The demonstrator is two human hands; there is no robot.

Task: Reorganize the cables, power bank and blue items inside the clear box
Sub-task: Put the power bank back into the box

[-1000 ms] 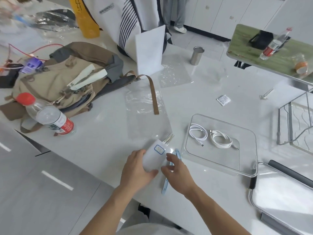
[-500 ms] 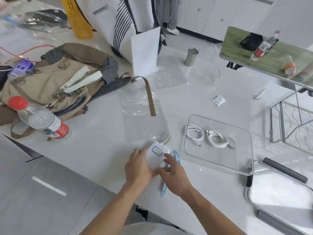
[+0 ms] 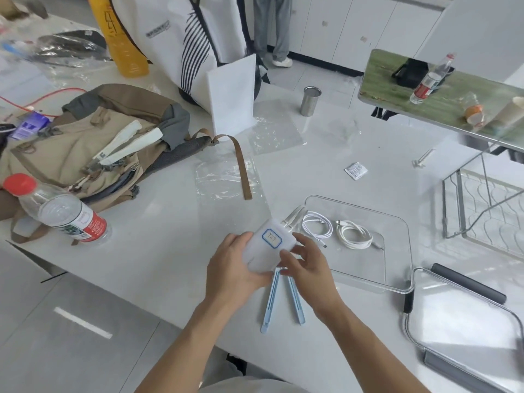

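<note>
Head view: your left hand [image 3: 235, 262] and right hand [image 3: 307, 268] fingers grip the smooth white plastic power bank [image 3: 268, 245]. It looks heavy and slippery; hold its sides.

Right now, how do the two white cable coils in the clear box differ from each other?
The left cable coil is a rounder, tidy loop; the right cable coil is flatter and looser. The left coil lies nearest the box's left wall, close to the power bank held in both hands; the right coil lies nearer the middle of the clear box. The left coil's plug end trails toward the person; the right coil's points away. Both are white and lie flat on the box floor.
</note>
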